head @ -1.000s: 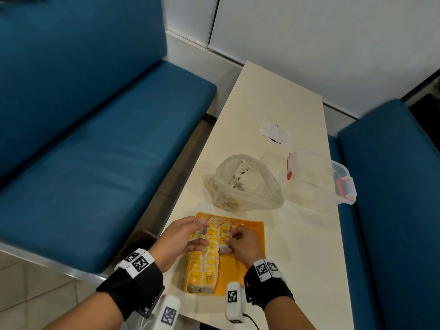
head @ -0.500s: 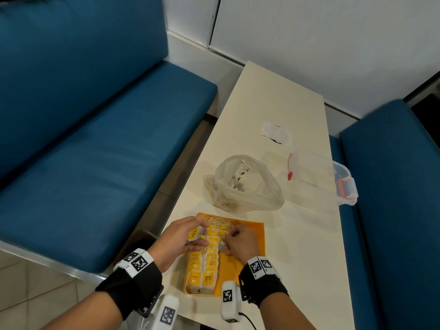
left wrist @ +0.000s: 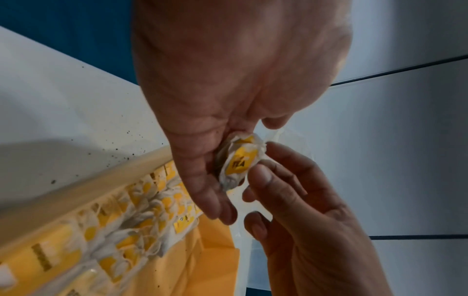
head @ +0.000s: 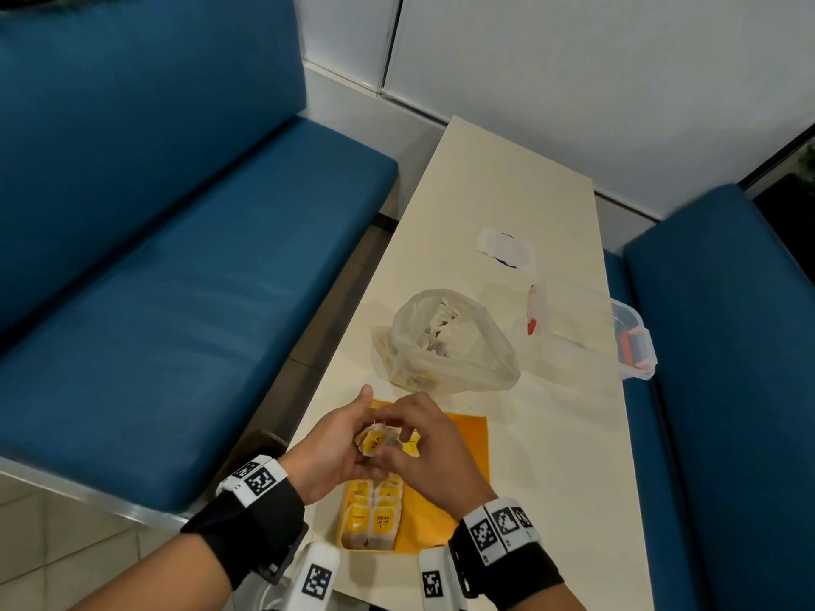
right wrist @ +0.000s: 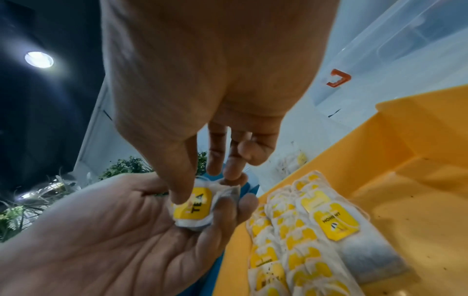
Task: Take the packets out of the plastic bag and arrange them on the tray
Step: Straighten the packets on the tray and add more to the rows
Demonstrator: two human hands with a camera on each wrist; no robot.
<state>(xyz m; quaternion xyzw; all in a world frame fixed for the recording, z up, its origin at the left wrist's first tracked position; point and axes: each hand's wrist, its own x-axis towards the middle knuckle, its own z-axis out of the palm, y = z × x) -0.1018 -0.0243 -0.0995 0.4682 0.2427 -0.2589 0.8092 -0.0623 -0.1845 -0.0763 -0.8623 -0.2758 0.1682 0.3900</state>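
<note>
A small stack of white tea packets with yellow tags [head: 375,443] [left wrist: 239,162] [right wrist: 193,207] is held above the orange tray [head: 467,452] [right wrist: 405,180]. My left hand [head: 339,447] [left wrist: 215,124] cups the stack in its curled fingers. My right hand [head: 419,447] [right wrist: 210,176] pinches the top packet with thumb and fingertips. Rows of packets [head: 375,509] [left wrist: 142,224] [right wrist: 298,240] lie along the tray's left side. The clear plastic bag [head: 450,346], still holding packets, stands just beyond the tray.
A clear lidded box with orange clips [head: 591,332] sits right of the bag on the cream table [head: 551,456]. A small white wrapper [head: 505,249] lies farther back. Blue benches [head: 176,302] flank the table on both sides.
Both hands have lifted from the packet rows on the tray and come together above it, now holding a small stack of packets between them.
</note>
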